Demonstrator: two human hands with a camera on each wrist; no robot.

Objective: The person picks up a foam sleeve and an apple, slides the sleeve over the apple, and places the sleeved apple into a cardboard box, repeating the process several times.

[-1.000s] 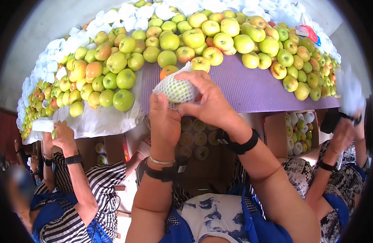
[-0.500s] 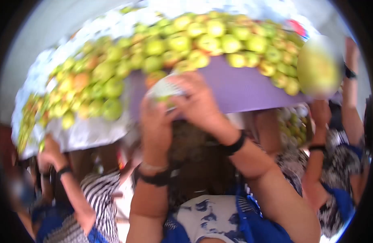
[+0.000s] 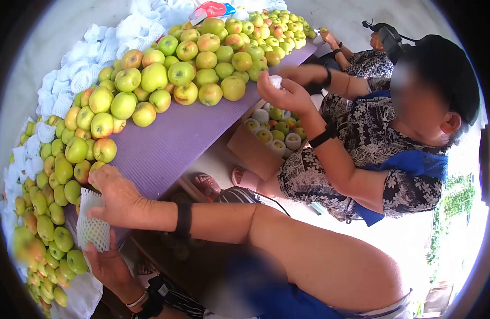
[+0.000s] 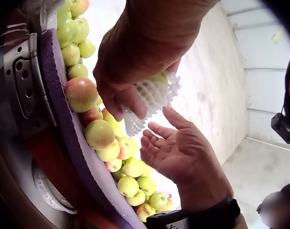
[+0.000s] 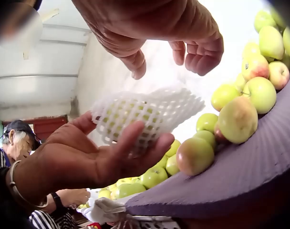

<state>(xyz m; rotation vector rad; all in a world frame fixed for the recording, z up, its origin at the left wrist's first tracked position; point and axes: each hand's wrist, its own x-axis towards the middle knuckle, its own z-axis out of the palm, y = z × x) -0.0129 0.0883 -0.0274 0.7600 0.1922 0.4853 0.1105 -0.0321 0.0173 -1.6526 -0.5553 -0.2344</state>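
An apple in a white foam net sleeve (image 3: 93,228) is in my left hand (image 3: 111,266) near the left of the head view. The left fingers curl round its lower part, and the sleeve's gathered end sticks out. My right hand (image 3: 120,199) is close beside the sleeve. In the left wrist view the right hand (image 4: 185,152) is spread, palm toward the wrapped apple (image 4: 157,90). From the right wrist, a gap shows between the right hand's loosely bent fingers (image 5: 202,52) and the sleeve (image 5: 130,119).
Bare green and reddish apples (image 3: 154,77) are heaped along a purple-covered table (image 3: 165,154). Behind them lies a bank of white foam sleeves (image 3: 104,53) with a red and blue packet (image 3: 213,10). On the right another person (image 3: 356,154) sits by a cardboard box (image 3: 250,151) of sleeved apples.
The head view has swung to the right, bringing the neighbouring person into full view and shifting my hands to the left. My right fingers, earlier on the sleeve, now stand off it; the left still holds it.
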